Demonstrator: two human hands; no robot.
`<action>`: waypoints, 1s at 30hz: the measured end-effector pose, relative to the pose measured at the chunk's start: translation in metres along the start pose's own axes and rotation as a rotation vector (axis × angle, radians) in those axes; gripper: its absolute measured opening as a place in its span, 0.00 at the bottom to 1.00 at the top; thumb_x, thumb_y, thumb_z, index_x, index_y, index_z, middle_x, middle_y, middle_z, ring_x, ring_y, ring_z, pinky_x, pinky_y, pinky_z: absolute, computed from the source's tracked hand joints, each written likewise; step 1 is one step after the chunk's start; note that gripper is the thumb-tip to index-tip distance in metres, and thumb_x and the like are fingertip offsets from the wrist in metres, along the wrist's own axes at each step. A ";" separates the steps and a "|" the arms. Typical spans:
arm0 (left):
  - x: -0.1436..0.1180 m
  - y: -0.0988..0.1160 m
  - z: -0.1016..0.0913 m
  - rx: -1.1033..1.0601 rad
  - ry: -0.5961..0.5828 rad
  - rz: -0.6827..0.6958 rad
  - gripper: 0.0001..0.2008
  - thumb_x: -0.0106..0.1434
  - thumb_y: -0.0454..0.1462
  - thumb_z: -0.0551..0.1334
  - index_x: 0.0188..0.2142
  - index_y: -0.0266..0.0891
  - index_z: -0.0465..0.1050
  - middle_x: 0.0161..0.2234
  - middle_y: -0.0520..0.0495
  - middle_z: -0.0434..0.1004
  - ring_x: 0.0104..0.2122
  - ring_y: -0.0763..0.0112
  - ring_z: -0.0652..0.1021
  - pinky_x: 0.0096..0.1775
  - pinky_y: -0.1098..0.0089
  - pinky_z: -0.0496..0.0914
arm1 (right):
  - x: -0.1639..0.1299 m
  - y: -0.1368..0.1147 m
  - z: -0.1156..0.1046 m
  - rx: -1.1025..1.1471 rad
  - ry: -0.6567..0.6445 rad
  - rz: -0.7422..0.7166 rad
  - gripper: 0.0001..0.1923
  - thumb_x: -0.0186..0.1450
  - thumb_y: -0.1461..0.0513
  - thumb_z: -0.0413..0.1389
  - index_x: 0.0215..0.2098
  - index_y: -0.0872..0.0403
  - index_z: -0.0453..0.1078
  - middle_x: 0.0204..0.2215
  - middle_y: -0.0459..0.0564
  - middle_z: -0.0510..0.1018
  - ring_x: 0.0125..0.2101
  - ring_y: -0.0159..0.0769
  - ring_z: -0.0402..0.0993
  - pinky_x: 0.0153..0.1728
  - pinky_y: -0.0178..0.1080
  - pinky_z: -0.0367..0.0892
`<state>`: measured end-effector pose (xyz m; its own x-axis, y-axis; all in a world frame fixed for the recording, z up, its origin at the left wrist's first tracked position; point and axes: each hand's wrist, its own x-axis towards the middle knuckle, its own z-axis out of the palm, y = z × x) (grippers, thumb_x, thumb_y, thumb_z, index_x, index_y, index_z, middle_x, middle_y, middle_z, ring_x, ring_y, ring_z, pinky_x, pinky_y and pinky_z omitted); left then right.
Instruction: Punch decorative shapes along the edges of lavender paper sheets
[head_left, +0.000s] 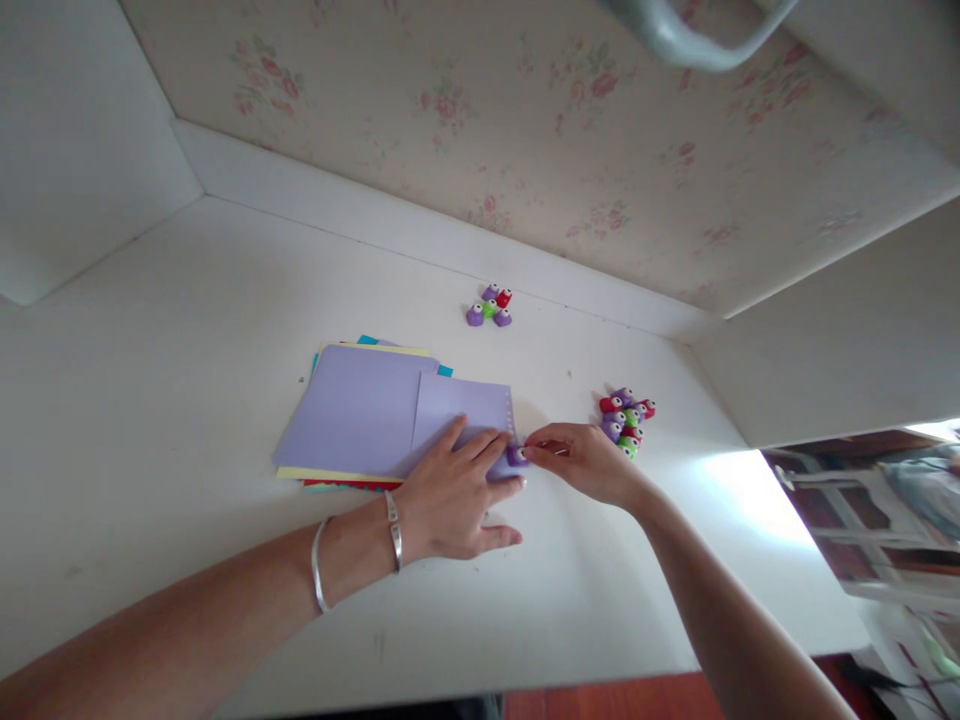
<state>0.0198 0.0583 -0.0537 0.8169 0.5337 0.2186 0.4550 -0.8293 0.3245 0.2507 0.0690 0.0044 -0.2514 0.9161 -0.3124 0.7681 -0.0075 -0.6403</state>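
Your forearms (225, 590) lie nearest: left hand (457, 490), fingers spread, flattens the small purple sheet (465, 400); right hand (589, 460) pinches an eye-topped piece (517, 456) at the sheet's right edge. Lax pressure could skew it.

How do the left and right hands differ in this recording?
The left hand rests partly on the smaller lilac sheet, fingers spread; the right hand is curled, thumb and forefinger at a small purple eyed piece. The left arm wears two silver bangles; the right arm shows none. Both hands are near the sheet's right edge.
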 end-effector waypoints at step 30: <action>0.000 -0.001 0.003 0.001 0.004 -0.009 0.30 0.66 0.61 0.49 0.60 0.54 0.67 0.64 0.40 0.59 0.65 0.55 0.59 0.64 0.43 0.40 | 0.023 -0.021 -0.004 -0.128 -0.122 0.262 0.07 0.56 0.56 0.60 0.27 0.52 0.74 0.21 0.45 0.78 0.24 0.33 0.73 0.25 0.34 0.63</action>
<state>0.0207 0.0586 -0.0563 0.8116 0.5417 0.2190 0.4625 -0.8246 0.3257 0.2311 0.0916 0.0134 -0.0981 0.8344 -0.5423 0.8819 -0.1796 -0.4359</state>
